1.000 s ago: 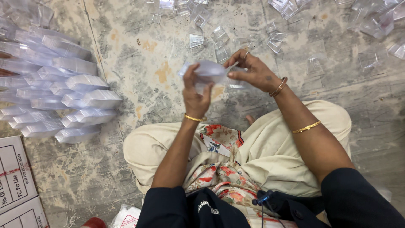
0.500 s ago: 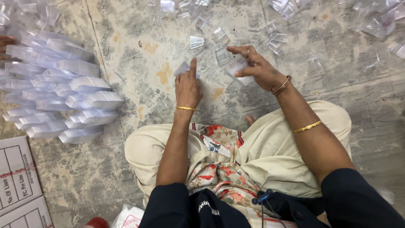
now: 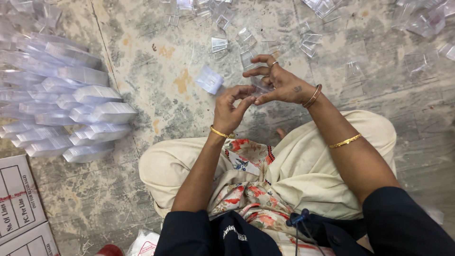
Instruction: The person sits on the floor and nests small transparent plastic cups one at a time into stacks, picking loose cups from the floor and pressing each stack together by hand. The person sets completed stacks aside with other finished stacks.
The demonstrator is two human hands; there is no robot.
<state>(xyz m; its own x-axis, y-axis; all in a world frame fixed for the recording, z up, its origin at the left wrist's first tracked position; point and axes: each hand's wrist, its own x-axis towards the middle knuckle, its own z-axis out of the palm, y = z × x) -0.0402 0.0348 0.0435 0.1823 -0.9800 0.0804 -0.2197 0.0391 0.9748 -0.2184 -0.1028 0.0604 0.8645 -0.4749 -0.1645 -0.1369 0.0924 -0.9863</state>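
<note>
**Hands meet over a clear packet at centre frame**

The left hand (image 3: 231,108) and right hand (image 3: 279,84) come together just above the knees, fingertips pinched on a small clear plastic piece (image 3: 260,86); how firmly is hard to tell. A white-tinted packet (image 3: 209,79) sits just left of them. A heap of sealed clear packets (image 3: 71,109) fills the left edge, too many to count. Two white cartons (image 3: 21,208) occupy the lower left corner. Loose clear pieces (image 3: 246,38) scatter along the top; bare floor (image 3: 156,61) lies between
</note>
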